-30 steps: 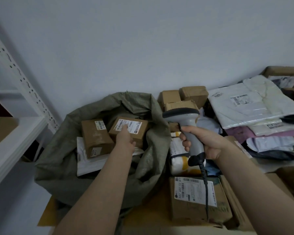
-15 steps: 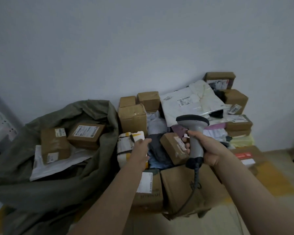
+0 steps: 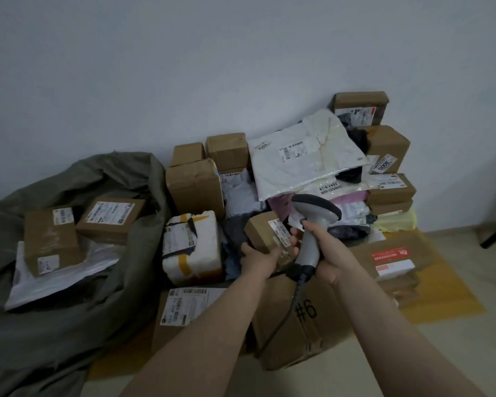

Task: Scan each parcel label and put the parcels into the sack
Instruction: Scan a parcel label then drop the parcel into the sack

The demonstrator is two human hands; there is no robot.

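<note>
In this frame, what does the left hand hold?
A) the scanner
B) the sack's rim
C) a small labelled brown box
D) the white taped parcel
C: the left hand grips the small brown box, while the right hand holds the scanner.

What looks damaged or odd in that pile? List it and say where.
The white foam box, just right of the sack, is patched with crossed yellow and black tape, and its label is wrinkled. The brown carton behind it has a torn, dented top edge. Nothing looks spilled.
</note>
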